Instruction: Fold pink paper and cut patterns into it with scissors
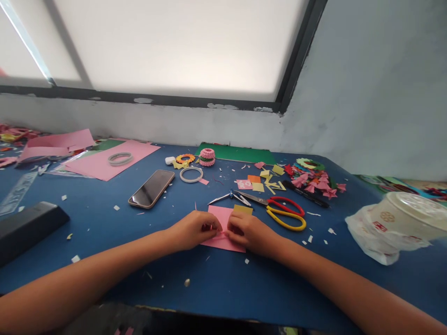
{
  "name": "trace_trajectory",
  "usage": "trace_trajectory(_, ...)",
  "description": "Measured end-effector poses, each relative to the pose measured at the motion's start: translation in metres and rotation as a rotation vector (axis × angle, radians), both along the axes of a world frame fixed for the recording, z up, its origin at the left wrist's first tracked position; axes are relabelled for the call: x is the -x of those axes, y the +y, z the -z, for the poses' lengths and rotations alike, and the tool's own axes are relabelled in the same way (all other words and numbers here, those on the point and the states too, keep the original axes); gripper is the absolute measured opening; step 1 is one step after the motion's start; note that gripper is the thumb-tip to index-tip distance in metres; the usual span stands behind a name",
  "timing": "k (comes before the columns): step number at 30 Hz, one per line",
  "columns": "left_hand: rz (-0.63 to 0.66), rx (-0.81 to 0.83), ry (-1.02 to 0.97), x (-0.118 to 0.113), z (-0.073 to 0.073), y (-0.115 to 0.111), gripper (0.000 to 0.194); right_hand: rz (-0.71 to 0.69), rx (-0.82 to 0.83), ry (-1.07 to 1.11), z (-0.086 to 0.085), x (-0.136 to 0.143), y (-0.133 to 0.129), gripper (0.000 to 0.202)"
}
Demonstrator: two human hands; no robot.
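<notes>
L hand: here's the L hand (195, 229), fingers curled, tips pinching in at middle of pink sheet (217, 216).
R hand: and the R hand (252, 232), tips down on same sheet, close to L; what exactly they grip, can't tell.
Pink sheet: flat on blue table (115, 260), under both hands.
Nearby: red-and-yellow scissors (285, 213) just R of yellow square (243, 210); phone (151, 189) off L.

The head camera looks forward and down over the blue table (115, 251) from above.
</notes>
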State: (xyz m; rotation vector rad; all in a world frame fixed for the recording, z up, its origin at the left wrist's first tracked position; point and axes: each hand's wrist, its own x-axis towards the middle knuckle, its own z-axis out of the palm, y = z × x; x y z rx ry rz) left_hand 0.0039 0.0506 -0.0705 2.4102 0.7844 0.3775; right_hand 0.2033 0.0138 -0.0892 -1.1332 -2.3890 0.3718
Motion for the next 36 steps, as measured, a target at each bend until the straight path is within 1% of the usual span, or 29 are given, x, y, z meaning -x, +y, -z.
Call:
trace_trajectory(3, 0.003, -0.011, -0.001, 0.000, 0.000, 0.001, 0.013, 0.010, 0.017, -0.003, 0.001, 0.001, 0.002, 0.012)
trace_trajectory(7, 0.060, -0.056, 0.002, 0.000, -0.001, 0.000, 0.011, 0.007, 0.021, -0.007, 0.004, 0.001, 0.003, 0.013)
trace_trajectory(11, 0.121, -0.161, 0.041, 0.001, -0.003, -0.002, 0.015, 0.000, 0.019, -0.003, 0.005, 0.002, 0.003, 0.012)
trace_trajectory(14, 0.129, -0.233, 0.093, 0.001, -0.004, -0.004, 0.018, 0.000, 0.001, -0.011, 0.006, 0.003, 0.003, 0.013)
trace_trajectory(18, 0.142, -0.242, 0.114, 0.001, -0.006, -0.004, 0.020, 0.002, -0.022, -0.015, 0.005, 0.004, 0.002, 0.013)
trace_trajectory(24, 0.134, -0.237, 0.104, 0.001, -0.006, -0.002, 0.018, -0.021, -0.004, -0.030, 0.003, 0.003, 0.002, 0.013)
trace_trajectory(27, 0.147, -0.266, 0.123, 0.001, -0.005, -0.003, 0.019, -0.023, -0.001, -0.048, 0.002, 0.004, 0.003, 0.013)
trace_trajectory(30, 0.194, -0.369, 0.192, 0.001, -0.005, -0.006, 0.022, -0.018, -0.001, -0.065, 0.002, 0.005, 0.003, 0.012)
trace_trajectory(33, 0.285, -0.546, 0.290, 0.002, -0.005, -0.012, 0.022, -0.017, 0.014, -0.071, 0.000, 0.004, 0.004, 0.010)
trace_trajectory(35, 0.312, -0.624, 0.336, 0.002, -0.005, -0.017, 0.019, -0.042, 0.033, -0.047, -0.001, 0.001, 0.004, 0.005)
trace_trajectory(36, 0.311, -0.640, 0.348, 0.003, -0.005, -0.019, 0.017, -0.076, 0.040, -0.028, -0.002, -0.001, 0.004, 0.004)
